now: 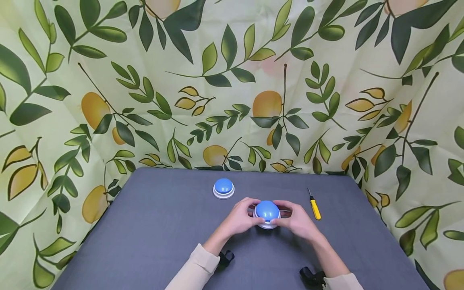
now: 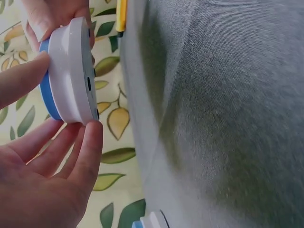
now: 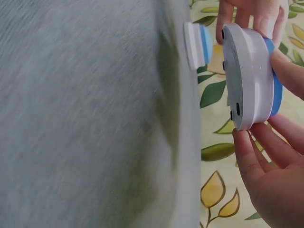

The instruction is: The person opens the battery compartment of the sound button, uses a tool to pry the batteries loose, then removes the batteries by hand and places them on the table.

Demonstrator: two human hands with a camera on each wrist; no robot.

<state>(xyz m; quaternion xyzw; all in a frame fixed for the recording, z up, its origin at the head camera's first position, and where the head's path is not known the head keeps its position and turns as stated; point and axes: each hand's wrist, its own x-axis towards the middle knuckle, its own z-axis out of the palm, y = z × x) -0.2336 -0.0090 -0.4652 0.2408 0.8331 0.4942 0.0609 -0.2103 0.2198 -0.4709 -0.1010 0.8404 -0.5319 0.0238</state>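
Both the left hand and the right hand are partly closed, gripping one blue-and-white button from opposite sides, just above the gray desk (dark spots mark its underside). Farther right lies a yellow-handled screwdriver. Beyond: a second button, then leaf-print cloth.

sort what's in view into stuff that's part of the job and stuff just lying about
In the job:
held button, lifted in both hands
left hand
right hand

Lying about, apparently, as no hand touches them (either might yet be needed):
other button
screwdriver
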